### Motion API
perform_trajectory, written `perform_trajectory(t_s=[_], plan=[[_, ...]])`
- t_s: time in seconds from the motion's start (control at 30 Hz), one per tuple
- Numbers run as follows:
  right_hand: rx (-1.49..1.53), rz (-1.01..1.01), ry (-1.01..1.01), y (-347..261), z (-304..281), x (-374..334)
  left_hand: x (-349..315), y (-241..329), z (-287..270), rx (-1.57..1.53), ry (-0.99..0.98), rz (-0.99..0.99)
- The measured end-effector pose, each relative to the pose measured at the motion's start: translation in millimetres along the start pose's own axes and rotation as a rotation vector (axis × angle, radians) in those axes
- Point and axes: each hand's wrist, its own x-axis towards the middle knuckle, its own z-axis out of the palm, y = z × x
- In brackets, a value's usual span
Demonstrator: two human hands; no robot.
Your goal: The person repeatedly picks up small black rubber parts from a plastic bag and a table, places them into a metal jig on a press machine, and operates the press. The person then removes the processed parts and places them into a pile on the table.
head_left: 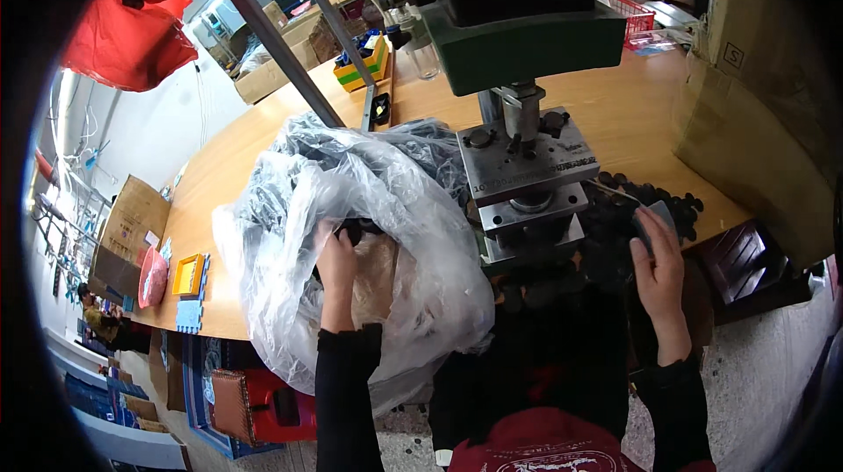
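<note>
My left hand (336, 263) reaches into a large clear plastic bag (263, 252), fingers closed on a small black part (356, 230). Brown cardboard (376, 274) shows inside the bag beside it. To the right, my right hand (660, 272) grips a flat grey block (659, 219), its thumb and fingers bent around it. Under and beside that block lies a heap of small round black parts (610, 224). Between my hands stands a green bench press (527, 50), with a steel die set (527, 160) beneath its ram.
A tall cardboard box (755, 94) stands at the right. A metal post (272, 33) rises behind the bag. On the wooden table (237, 160) are a yellow tray (187, 276), a pink basin (153, 277) and yellow bins (362, 68). A red bag (127, 37) hangs upper left.
</note>
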Motion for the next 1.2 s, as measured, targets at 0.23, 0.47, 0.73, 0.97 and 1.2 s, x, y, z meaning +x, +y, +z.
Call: perform_trajectory(t_s=[0.23,0.47,0.73,0.97,1.2], plan=[[0.094,-0.210,0.137,-66,45,61,-35,81,-98,-1.433,-0.433,-0.622],[0.098,-0.083,0.111,-82,74,93,-42,167,-139,-1.337,-0.516,-0.401],[0.069,0.109,-0.005,-41,20,9,-6,255,-68,-0.757,-0.332,0.164],[-0.346,0.695,-0.236,108,-63,-154,16,269,-39,-0.835,-0.430,0.227],[-0.260,0.588,-0.128,87,-67,-90,-1,287,-42,-0.609,-0.290,0.192]])
